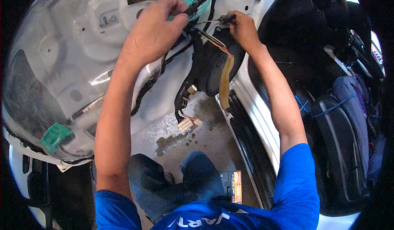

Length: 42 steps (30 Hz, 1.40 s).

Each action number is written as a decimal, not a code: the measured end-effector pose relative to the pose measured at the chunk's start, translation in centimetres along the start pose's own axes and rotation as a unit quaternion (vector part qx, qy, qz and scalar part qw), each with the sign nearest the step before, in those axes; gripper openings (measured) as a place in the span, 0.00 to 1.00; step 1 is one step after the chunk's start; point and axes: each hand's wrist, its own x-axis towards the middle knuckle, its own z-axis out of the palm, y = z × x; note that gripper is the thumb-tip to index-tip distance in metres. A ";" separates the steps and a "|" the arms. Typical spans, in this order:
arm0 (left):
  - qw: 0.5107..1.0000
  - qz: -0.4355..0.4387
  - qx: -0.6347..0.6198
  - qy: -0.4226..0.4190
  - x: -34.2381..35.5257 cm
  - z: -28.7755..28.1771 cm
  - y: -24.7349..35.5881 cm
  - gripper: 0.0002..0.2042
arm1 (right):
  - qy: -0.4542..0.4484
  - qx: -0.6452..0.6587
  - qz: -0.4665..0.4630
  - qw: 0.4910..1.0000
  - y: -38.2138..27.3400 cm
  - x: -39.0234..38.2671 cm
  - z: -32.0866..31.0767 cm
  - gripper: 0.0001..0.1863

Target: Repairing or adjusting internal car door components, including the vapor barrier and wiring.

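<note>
My left hand [158, 28] is closed in a pinch around a black taped wiring harness [202, 2] at the top of the door opening. To its right, my right hand [245, 32] is closed on a small black piece [228, 19], whose exact kind I cannot make out. A thin pinkish wire [211, 21] runs from that piece toward the harness. Below both hands hang several coloured wires [215, 41], leading into a tan sleeve [225, 80] with a small white plug [229, 115] at its lower end.
A stripped door panel [78, 33] of bare metal stands open on the left, with a green patch [56, 137]. Another black harness hangs with a cream connector [188, 125]. The door sill [250, 148] and a black seat [340, 143] are on the right. A boxed battery-like object [236, 187] stands by my legs.
</note>
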 end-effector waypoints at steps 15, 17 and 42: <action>0.998 -0.040 0.036 0.018 -0.4 -0.2 0.9 0.11 | 0.212 0.261 0.262 0.904 3.3 -0.9 -3.3 0.13; 0.998 -0.067 0.014 0.016 -0.3 -0.3 0.9 0.12 | 0.139 0.202 0.198 0.949 4.2 -4.1 -4.0 0.15; 0.994 -0.091 -0.058 0.029 -0.7 0.1 1.7 0.11 | 0.189 0.377 0.350 0.836 -2.6 -8.5 -3.3 0.18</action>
